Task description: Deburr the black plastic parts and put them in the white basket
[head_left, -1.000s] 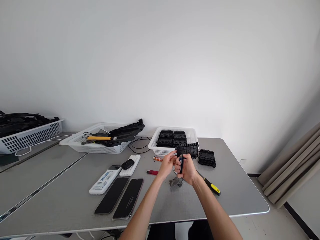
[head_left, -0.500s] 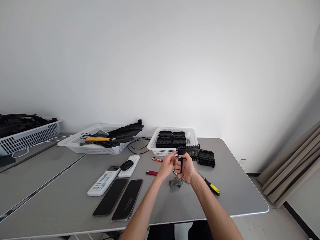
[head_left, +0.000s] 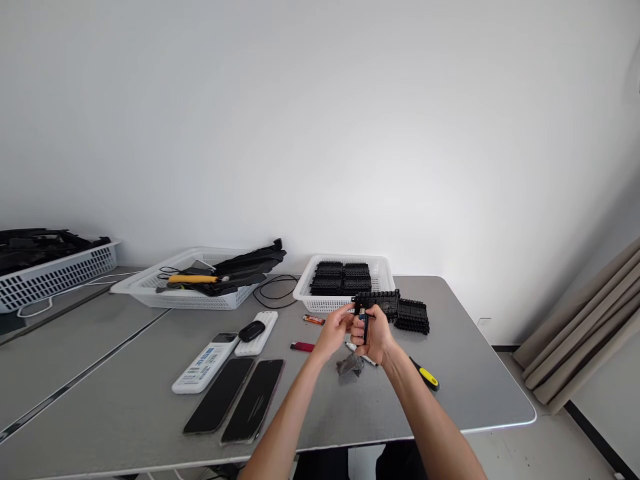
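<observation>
Black ribbed panel (head_left: 386, 302), held by my left hand (head_left: 332, 331), could scorch should my right hand (head_left: 378, 338) fire its gripped lighter (head_left: 365, 325) too near.

We see our two bare forearms, the left forearm (head_left: 293, 407) and the right forearm (head_left: 427, 410), which rise from the lower edge and lean inward, so that the hands come near each other in front of the body. Our left hand (head_left: 335, 331) points forward, with its index finger stretched toward the right hand's side. Our right hand (head_left: 376, 339) is curled into a grip, its fingers (head_left: 356, 331) folded inward and its thumb (head_left: 373, 311) raised on top.
</observation>
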`<state>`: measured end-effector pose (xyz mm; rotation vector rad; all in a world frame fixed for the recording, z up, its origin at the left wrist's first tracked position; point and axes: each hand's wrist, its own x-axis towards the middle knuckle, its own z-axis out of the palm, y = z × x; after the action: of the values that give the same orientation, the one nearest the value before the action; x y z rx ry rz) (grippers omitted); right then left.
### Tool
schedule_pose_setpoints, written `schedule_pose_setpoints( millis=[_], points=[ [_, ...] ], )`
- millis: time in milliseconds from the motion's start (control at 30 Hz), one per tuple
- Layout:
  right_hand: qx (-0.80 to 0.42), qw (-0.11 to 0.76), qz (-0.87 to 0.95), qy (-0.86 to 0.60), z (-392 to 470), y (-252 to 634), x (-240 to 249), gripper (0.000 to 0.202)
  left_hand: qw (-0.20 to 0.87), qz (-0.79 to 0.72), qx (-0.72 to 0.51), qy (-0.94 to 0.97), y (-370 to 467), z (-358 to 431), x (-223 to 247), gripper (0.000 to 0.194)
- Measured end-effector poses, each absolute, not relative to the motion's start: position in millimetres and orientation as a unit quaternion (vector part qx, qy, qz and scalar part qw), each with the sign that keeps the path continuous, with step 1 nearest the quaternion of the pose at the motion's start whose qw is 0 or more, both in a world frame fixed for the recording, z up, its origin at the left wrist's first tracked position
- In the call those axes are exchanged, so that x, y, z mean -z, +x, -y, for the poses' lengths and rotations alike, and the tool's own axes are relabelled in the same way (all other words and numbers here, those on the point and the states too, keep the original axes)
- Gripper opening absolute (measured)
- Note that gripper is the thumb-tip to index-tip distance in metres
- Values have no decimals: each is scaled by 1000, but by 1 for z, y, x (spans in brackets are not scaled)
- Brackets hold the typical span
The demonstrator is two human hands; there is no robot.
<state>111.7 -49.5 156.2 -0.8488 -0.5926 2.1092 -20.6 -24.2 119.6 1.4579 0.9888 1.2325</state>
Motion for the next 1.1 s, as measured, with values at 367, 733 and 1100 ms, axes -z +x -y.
schedule_pose_setpoints(
  millis=[367,733,1100],
  points=[
    [-829,413,195,-322,47,134,-156,27,549,-385,-510,539,-28,23,-119,65],
    [-820,462,170,-291,48,168,-158,23,551,-405,-510,521,-32,24,-122,60],
    [-828,443,171,-300,49,158,-156,25,546,-387,-492,556,-27,21,-114,69]
  ],
)
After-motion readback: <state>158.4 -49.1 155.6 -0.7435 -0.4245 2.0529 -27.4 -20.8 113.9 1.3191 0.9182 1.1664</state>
